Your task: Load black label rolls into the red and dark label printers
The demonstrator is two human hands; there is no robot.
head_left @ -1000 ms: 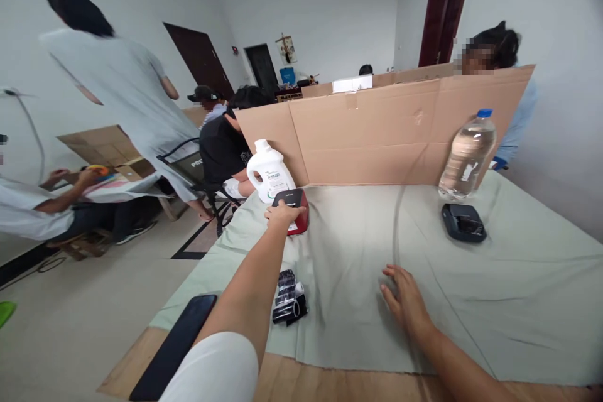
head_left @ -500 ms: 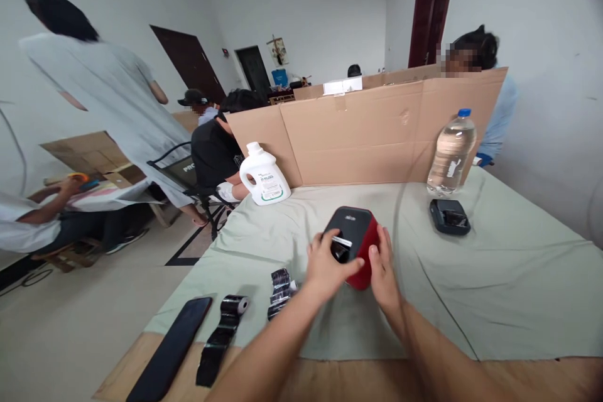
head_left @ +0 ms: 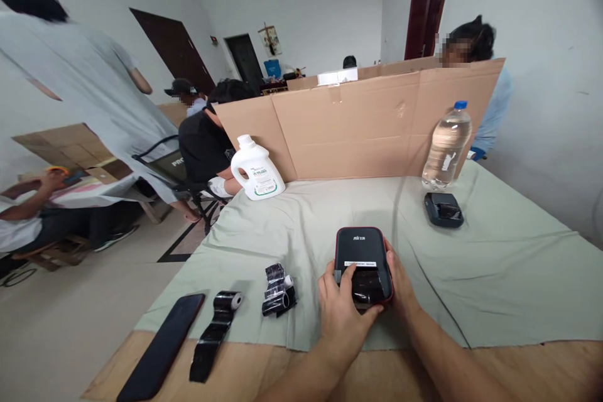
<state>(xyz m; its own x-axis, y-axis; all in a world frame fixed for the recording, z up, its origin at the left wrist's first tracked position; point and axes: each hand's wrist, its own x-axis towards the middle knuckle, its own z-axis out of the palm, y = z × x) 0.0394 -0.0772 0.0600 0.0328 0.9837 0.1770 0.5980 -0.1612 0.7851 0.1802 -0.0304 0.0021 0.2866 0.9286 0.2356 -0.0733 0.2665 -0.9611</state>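
Observation:
A portable label printer (head_left: 360, 250) with a dark top and red sides lies between my hands near the table's front. My left hand (head_left: 340, 308) grips its left and near edge, fingers bent over the dark glossy window and thumb along the bottom edge. Against the right side, my right hand (head_left: 400, 279) is wrapped round the red wall; part of its fingers is hidden behind the printer. To the left sit a crumpled dark strip roll (head_left: 279, 292) and a partly unrolled black roll (head_left: 221, 326). A long dark flat panel (head_left: 162, 347) lies at the front left.
A white jug (head_left: 259, 169) and a clear bottle (head_left: 446, 147) stand before the cardboard divider (head_left: 348, 129). A smaller dark printer (head_left: 443, 210) lies at the right on the green cloth (head_left: 509, 276). Several people sit or stand beyond the table.
My hands have tilted and turned the printer, so its dark top now faces me and less red side shows. It has moved slightly nearer. The view has shifted a little.

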